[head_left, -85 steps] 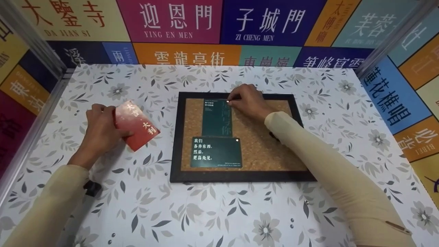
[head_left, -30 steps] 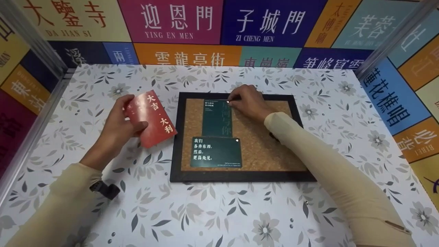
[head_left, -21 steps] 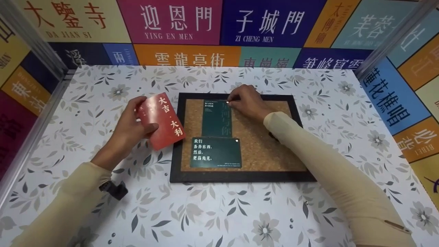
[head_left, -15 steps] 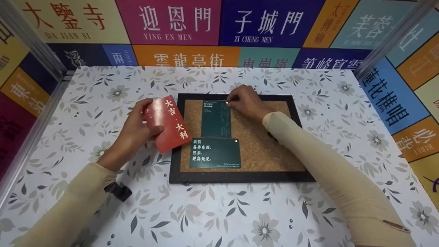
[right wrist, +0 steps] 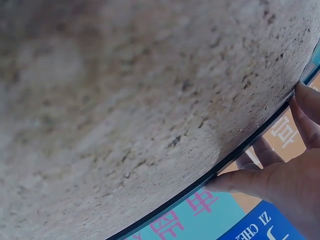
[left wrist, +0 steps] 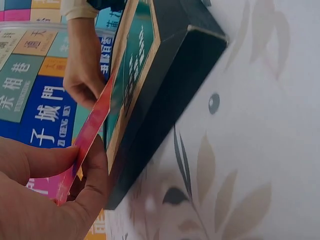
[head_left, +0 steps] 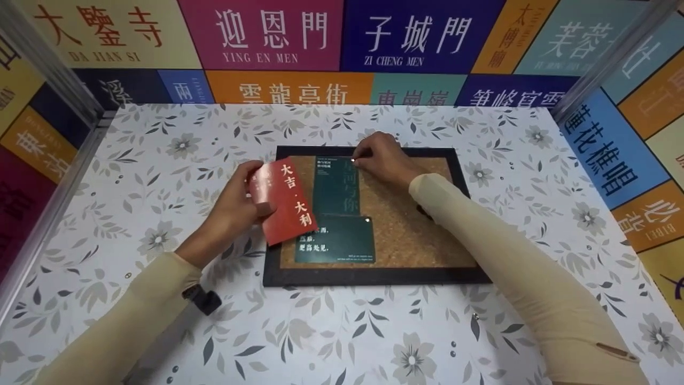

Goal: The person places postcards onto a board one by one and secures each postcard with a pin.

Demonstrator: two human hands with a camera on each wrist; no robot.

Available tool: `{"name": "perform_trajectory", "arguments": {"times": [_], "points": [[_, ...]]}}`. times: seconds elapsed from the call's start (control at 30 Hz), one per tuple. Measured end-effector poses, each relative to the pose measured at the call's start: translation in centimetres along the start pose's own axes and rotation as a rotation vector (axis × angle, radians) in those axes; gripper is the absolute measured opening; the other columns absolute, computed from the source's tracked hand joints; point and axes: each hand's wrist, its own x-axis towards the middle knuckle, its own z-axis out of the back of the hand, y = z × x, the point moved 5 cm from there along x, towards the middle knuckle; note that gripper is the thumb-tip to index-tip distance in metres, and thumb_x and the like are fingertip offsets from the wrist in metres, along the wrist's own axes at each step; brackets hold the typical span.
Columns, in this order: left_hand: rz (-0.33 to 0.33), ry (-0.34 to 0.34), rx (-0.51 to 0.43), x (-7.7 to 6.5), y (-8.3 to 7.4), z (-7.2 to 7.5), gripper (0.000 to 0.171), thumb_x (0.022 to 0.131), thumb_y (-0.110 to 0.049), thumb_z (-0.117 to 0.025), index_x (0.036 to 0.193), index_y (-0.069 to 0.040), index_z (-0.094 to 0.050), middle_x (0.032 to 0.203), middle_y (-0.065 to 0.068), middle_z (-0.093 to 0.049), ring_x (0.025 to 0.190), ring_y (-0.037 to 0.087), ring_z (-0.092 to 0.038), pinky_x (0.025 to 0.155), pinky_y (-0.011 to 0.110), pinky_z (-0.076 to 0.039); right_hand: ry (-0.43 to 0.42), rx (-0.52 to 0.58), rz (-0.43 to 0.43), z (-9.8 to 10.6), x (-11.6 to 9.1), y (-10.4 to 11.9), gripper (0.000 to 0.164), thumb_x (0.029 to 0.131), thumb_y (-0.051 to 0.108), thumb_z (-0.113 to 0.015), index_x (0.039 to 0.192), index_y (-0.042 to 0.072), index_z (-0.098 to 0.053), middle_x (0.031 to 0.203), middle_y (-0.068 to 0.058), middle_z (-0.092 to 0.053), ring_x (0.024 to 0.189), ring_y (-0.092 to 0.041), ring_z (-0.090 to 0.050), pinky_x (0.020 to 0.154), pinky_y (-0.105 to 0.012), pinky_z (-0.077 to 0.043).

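Note:
My left hand (head_left: 227, 208) grips a red card (head_left: 283, 214) with white characters, thumb on its face and fingers behind. The card tilts above the left side of a black-framed cork board (head_left: 422, 235); in the left wrist view it appears edge-on (left wrist: 92, 125). Two dark green cards lie on the cork: an upright one (head_left: 331, 187) and, below it, a wide one (head_left: 342, 251) partly hidden by the red card. A shiny thumbtack (head_left: 367, 220) sits in the wide card's top right corner. My right hand (head_left: 382, 158) pinches another thumbtack (head_left: 352, 160) at the upright card's top right corner.
The board's black frame (head_left: 374, 277) rests on a white table (head_left: 299, 342) with leaf and flower patterns. A small shiny piece (head_left: 475, 316) lies at the front right, a small gold one (head_left: 128, 275) at the left. Colourful printed panels (head_left: 288, 32) enclose the back and sides.
My left hand has carried the red card rightward from beside the board until it overlaps the frame and the wide green card. My right hand has stayed at the upright card's corner.

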Motion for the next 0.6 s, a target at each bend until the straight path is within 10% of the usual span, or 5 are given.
{"name": "perform_trajectory", "arguments": {"times": [0.6], "points": [[0.005,0.089,-0.012,0.7,-1.2,-3.8,0.089,0.094,0.018,-0.068,0.170,-0.012,-0.030,0.157,0.022,-0.046,0.122,0.042,-0.066,0.077,0.037,-0.065,0.000,0.003,0.035,0.1,0.0,0.0,0.014,0.103,0.003,-0.074,0.113,0.000,-0.084,0.114,-0.014,-0.080,0.106,-0.025,-0.072,0.098,-0.045,-0.059]]}}
